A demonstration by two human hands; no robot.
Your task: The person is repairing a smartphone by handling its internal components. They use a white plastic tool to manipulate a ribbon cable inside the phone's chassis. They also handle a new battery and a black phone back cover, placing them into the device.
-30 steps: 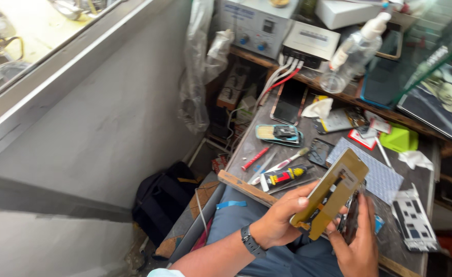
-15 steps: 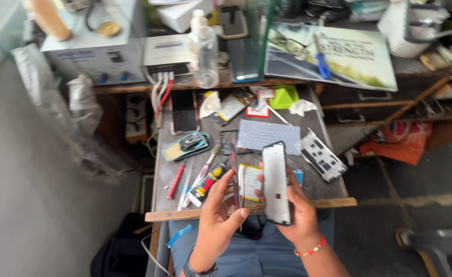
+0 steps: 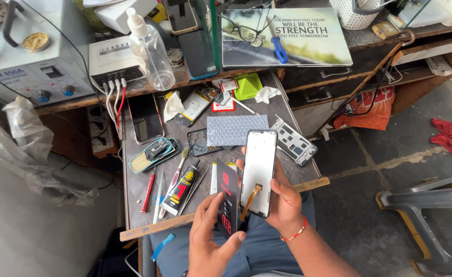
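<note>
Head view looks down on the left hand, which grips a flat black card sleeve with red markings, thumb on its lower edge and fingers behind it. Just beside it on the right, the right hand is closed around a phone display panel, held upright with its pale back facing the camera; an orange flex ribbon hangs from the panel's lower part. A red thread bracelet circles the right wrist. The panel is above the near edge of the bench, over the person's lap.

Left of the panel, on the bench, lie a black glue tube with yellow and red print, a brush and a red-handled tool. Just beyond the panel's top edge lies a sheet of bubble wrap, with a bare phone frame to the right of it and a black phone back cover to the left. Farther left of the panel sits an opened phone in a teal case. Beyond the bubble wrap are a green pad and a crumpled tissue. Farthest from the panel, on the raised shelf, stand a clear plastic bottle and a grey soldering station.
</note>
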